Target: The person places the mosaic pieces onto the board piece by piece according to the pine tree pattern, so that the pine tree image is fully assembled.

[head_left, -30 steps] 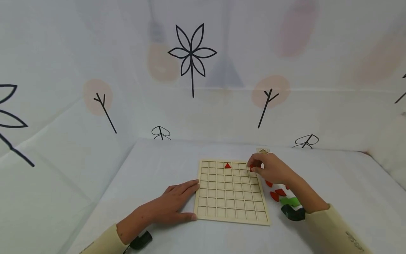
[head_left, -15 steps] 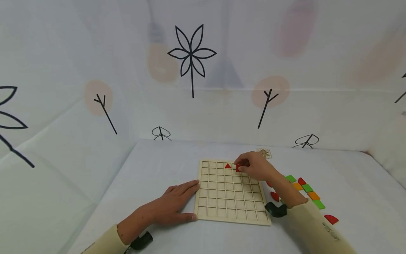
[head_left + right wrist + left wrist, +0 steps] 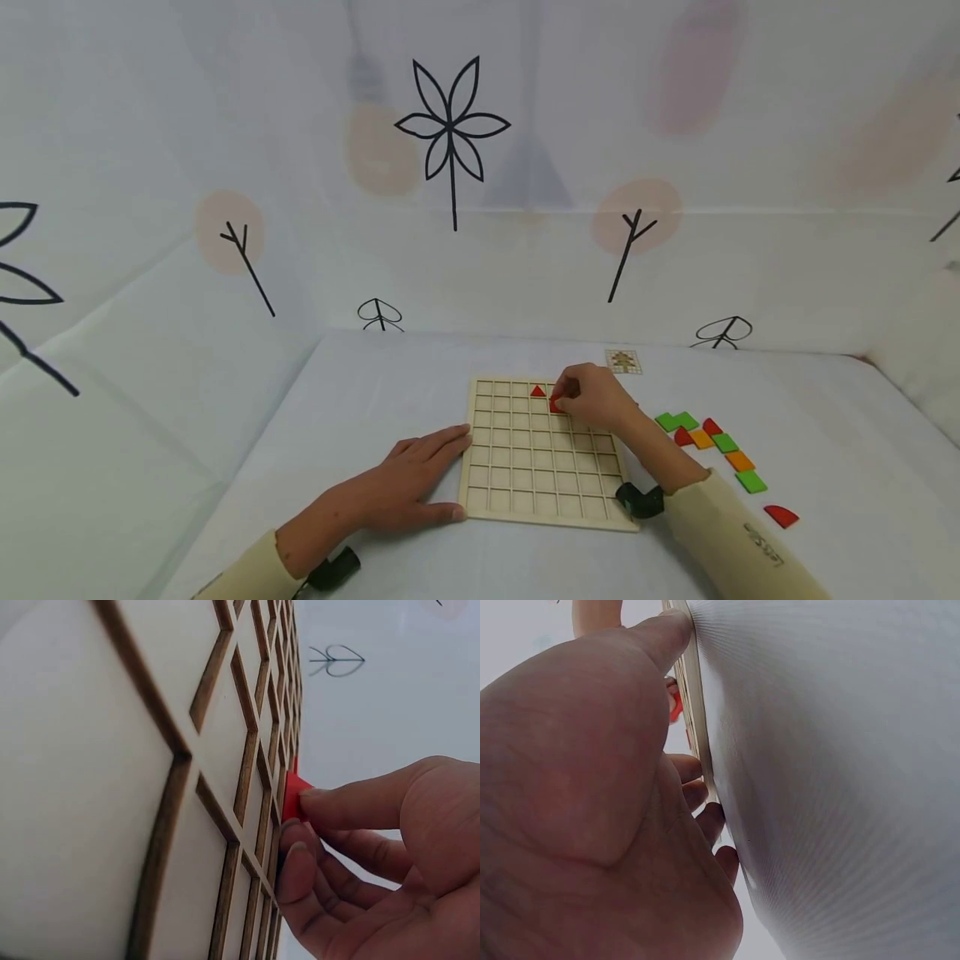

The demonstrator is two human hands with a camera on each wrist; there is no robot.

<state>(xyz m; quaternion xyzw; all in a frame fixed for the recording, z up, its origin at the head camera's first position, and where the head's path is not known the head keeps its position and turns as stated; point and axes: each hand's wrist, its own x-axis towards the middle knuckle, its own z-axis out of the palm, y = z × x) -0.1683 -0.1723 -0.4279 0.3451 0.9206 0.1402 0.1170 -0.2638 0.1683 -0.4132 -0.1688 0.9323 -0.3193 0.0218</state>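
Observation:
A pale wooden grid board [image 3: 522, 467] lies on the white table, with a red triangle [image 3: 537, 391] in a cell of its far row. My right hand [image 3: 596, 397] pinches a red tile [image 3: 555, 405] between thumb and fingers, low over the cells just right of and nearer than the triangle. In the right wrist view the red tile [image 3: 295, 799] stands right at the grid ridges, its shape partly hidden by the fingertips. My left hand [image 3: 408, 482] lies flat on the table, fingertips and thumb touching the board's left edge.
Right of the board lie several loose tiles: green [image 3: 751, 482], orange [image 3: 739, 461] and red [image 3: 782, 516]. A small card with a tree pattern on a grid [image 3: 623, 361] lies beyond the board's far right corner. A patterned white cloth [image 3: 517, 275] rises behind the table.
My right hand has moved left over the board with the red tile, from the far right corner to near the triangle. The loose tiles are uncovered. My left hand stays put.

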